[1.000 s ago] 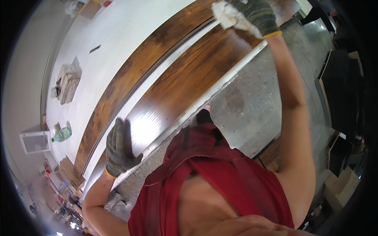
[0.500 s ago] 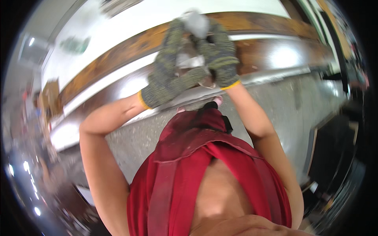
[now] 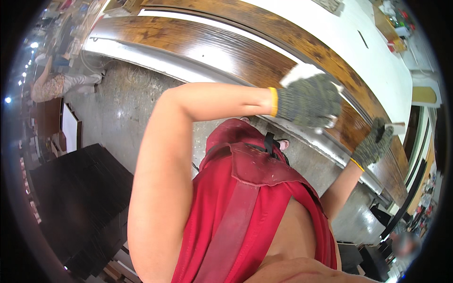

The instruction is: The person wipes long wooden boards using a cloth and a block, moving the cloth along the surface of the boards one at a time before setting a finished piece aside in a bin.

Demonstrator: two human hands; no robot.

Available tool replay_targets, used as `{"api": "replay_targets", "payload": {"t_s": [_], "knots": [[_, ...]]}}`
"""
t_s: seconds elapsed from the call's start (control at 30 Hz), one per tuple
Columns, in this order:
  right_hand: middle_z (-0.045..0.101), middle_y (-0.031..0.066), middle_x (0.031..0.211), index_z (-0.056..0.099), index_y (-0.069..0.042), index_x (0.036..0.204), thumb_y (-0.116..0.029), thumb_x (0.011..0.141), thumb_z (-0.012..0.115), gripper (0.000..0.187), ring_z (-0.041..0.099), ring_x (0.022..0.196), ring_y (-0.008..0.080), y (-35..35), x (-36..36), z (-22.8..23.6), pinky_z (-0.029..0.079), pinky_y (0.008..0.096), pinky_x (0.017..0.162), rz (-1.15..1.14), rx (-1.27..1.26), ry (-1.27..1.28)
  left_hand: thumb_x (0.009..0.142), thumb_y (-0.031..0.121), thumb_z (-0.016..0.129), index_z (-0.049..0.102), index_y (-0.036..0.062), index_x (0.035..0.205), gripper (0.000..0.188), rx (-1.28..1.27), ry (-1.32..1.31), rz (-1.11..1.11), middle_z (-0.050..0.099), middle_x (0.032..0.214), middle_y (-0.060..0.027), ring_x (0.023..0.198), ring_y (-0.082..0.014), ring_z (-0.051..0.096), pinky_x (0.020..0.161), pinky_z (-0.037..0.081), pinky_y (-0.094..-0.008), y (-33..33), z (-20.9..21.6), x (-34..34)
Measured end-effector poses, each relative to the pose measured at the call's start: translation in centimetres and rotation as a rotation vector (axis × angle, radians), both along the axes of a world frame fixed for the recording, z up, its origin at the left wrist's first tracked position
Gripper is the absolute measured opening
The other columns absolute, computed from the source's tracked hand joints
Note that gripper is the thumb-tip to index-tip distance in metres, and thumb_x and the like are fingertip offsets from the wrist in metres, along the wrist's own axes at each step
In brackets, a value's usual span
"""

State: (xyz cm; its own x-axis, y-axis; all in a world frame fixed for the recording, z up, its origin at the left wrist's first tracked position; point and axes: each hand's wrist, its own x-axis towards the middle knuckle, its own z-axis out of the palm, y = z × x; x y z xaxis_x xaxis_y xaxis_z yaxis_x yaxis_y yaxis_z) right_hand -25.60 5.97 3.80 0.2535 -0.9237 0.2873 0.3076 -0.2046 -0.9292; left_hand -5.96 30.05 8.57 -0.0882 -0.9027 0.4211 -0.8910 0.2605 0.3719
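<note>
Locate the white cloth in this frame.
In the head view, the white cloth sits upper right of centre, under the gloved left hand and pressed on the dark stained wooden panel; the gloved right hand is farther right along the panel.

Gloved left hand point(image 3: 309, 101) presses a white cloth point(image 3: 302, 73) onto the stained wooden panel point(image 3: 226, 47).

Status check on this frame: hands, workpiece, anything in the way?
Left hand gloved, shut on white cloth. Right hand gloved, on stained wood panel. No obstruction.
</note>
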Motion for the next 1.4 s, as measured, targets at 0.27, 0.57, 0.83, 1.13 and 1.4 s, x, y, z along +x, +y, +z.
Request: {"api": "replay_targets", "payload": {"t_s": [0.27,0.57,0.83,1.13,1.4], "knots": [[0.066,0.0159,0.107,0.060,0.005,0.111,-0.019,0.099,0.061,0.027,0.065,0.099,0.0226,0.2,-0.1,1.6,0.056,0.0367,0.095,0.005,-0.009,0.150,0.091,0.024,0.069,0.070,0.0094,0.108,0.022,-0.216,-0.245,0.682,0.070,0.106,-0.0117,0.102,-0.0263,0.067,0.092,0.054,-0.0398,23.8,-3.9,22.5],[0.068,0.0102,0.103,0.062,0.002,0.111,-0.019,0.098,0.065,0.025,0.065,0.095,0.0186,-0.3,0.1,0.5,0.053,0.0342,0.088,0.024,-0.061,0.290,0.079,0.028,0.076,0.069,0.0079,0.102,0.032,-0.074,0.433,1.182,0.069,0.097,-0.0148,0.093,-0.0344,0.065,0.084,0.051,-0.0431,24.4,-3.0,21.5],[0.065,0.0137,0.116,0.058,0.005,0.127,-0.026,0.097,0.064,0.044,0.059,0.110,0.0233,8.2,6.6,3.9,0.044,0.0389,0.098,0.216,-0.062,0.515,0.082,0.035,0.077,0.070,0.0092,0.106,0.035,0.051,0.223,0.411,0.069,0.114,-0.0085,0.118,-0.0305,0.060,0.111,0.043,-0.0458,12.8,-0.3,9.5],[0.056,0.0166,0.125,0.050,0.007,0.136,-0.013,0.092,0.073,0.053,0.059,0.103,0.0211,10.9,10.0,2.7,0.056,0.0303,0.090,0.241,-0.001,0.514,0.081,0.035,0.075,0.068,0.0123,0.117,0.043,-0.119,0.019,0.644,0.065,0.127,-0.0083,0.125,-0.0327,0.056,0.118,0.032,-0.0520,24.7,-3.1,21.1],[0.060,0.0143,0.123,0.051,0.004,0.137,-0.021,0.097,0.067,0.050,0.061,0.099,0.0249,9.6,9.4,2.3,0.052,0.0366,0.090,-0.037,-0.092,0.687,0.077,0.034,0.078,0.070,0.0104,0.105,0.037,-0.150,-0.134,0.855,0.069,0.101,-0.0128,0.099,-0.0318,0.065,0.090,0.050,-0.0437,43.6,-0.6,39.0]]}}
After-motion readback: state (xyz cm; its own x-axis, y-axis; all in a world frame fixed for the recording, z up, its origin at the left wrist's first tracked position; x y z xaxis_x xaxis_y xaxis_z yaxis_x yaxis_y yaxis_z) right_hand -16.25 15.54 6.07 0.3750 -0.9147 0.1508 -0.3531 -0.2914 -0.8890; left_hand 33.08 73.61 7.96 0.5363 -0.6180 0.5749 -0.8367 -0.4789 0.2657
